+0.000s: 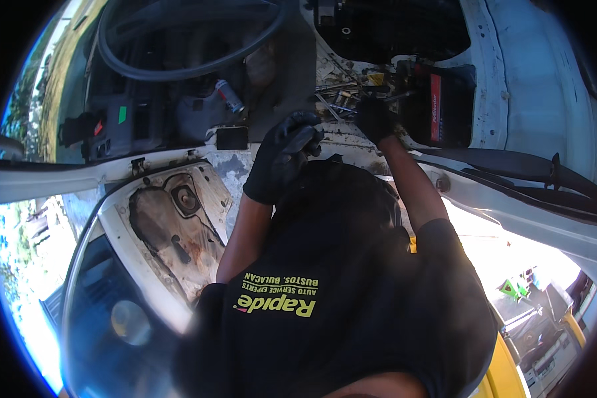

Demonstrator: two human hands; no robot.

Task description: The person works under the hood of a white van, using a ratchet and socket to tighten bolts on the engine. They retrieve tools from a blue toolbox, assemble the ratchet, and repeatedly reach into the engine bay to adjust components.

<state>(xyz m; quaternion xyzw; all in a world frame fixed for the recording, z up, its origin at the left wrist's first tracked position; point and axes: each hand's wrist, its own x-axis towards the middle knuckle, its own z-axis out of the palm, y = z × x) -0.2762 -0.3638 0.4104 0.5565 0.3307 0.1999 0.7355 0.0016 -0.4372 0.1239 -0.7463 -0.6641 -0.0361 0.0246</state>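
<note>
My left hand (284, 151), in a black glove, is raised in front of my chest by the vehicle's door sill. Its fingers are curled together, and what they hold, if anything, is hidden. Farther right, my right hand (376, 119), also gloved in black, reaches over a pile of metal hand tools (340, 99). Shadow hides its fingers against the dark background. A grey bar-like tool (399, 97) lies just beyond that hand; whether the hand touches it cannot be seen. A yellow label (376, 79) shows among the tools.
A red-and-black battery (435, 106) stands right of the tools. A dark opening (391, 30) lies beyond them. Left are a steering wheel (186, 73), a spray can (229, 96) on the floor and an open door (172, 219). A black seat belt or strap (511, 166) hangs right.
</note>
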